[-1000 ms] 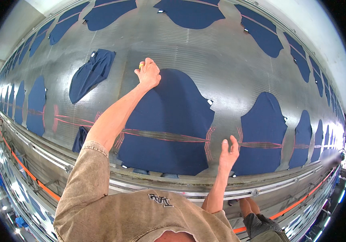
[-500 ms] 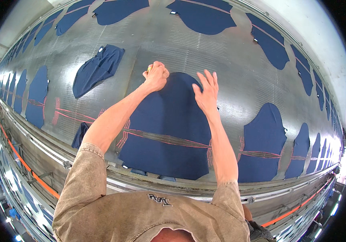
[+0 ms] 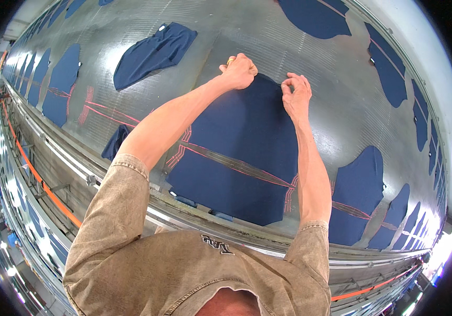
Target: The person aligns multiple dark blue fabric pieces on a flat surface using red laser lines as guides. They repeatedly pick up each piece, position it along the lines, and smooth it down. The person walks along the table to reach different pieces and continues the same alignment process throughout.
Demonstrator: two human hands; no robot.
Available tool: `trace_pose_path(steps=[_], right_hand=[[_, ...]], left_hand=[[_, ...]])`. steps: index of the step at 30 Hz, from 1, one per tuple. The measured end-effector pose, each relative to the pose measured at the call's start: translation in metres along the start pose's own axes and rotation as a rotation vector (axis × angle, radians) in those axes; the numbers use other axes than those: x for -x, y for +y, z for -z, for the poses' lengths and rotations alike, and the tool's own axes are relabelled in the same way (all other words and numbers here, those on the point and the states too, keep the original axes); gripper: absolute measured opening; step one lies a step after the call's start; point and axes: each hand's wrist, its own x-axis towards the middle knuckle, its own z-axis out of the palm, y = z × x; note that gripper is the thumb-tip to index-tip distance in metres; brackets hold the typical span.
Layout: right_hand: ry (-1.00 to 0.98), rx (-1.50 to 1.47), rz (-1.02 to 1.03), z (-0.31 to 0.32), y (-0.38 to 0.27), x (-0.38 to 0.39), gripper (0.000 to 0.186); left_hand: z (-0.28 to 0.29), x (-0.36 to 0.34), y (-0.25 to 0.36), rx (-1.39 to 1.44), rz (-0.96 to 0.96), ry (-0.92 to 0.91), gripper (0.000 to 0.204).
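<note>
A large navy fabric piece (image 3: pixel 236 131) lies on the grey metal table (image 3: pixel 320 73), a streaked band with pink lines crossing its lower part. My left hand (image 3: pixel 239 71) is closed on its upper-left edge, with a small yellow item at a finger. My right hand (image 3: pixel 295 90) pinches the upper-right edge, thumb against fingertip. A rumpled navy piece (image 3: pixel 152 55) lies to the upper left; another folded piece (image 3: pixel 115 142) sits lower left, partly behind my left arm.
Flat navy pieces run in rows left (image 3: pixel 60 84), right (image 3: pixel 357 184) and along the far edge (image 3: pixel 386 63). A metal rail (image 3: pixel 68 158) and orange strip (image 3: pixel 42 179) follow the near edge.
My right hand has risen from low beside the piece to its top edge and closed there. My left hand stayed at that edge. The view has turned, shifting the table upward.
</note>
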Motion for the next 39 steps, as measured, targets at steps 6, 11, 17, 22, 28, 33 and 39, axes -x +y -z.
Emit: trace_pose_path(steps=[6, 11, 17, 22, 28, 33, 39], right_hand=[[-0.002, -0.017, -0.031, 0.003, 0.002, -0.004, 0.004], [-0.055, -0.03, -0.124, 0.008, 0.0, -0.007, 0.011], [-0.154, 0.283, 0.167, 0.007, -0.016, 0.003, 0.034], [-0.128, 0.171, 0.152, 0.001, -0.016, -0.003, 0.026], [-0.09, 0.1, 0.231, 0.007, -0.014, -0.007, 0.006], [-0.214, 0.122, 0.135, 0.014, -0.018, -0.009, 0.008], [-0.221, 0.086, 0.048, 0.017, -0.018, -0.01, 0.011]], left_hand=[[-0.002, -0.006, 0.001, 0.036, 0.128, -0.086, 0.024], [-0.014, -0.005, -0.001, -0.092, 0.035, 0.132, 0.024], [-0.003, -0.006, -0.007, 0.065, 0.055, -0.037, 0.024], [-0.002, -0.003, -0.009, 0.097, 0.009, -0.021, 0.024], [-0.014, 0.001, -0.006, 0.0, 0.014, 0.132, 0.024], [-0.006, -0.005, 0.001, -0.031, 0.158, -0.06, 0.022], [-0.007, -0.004, 0.007, -0.105, 0.168, -0.058, 0.015]])
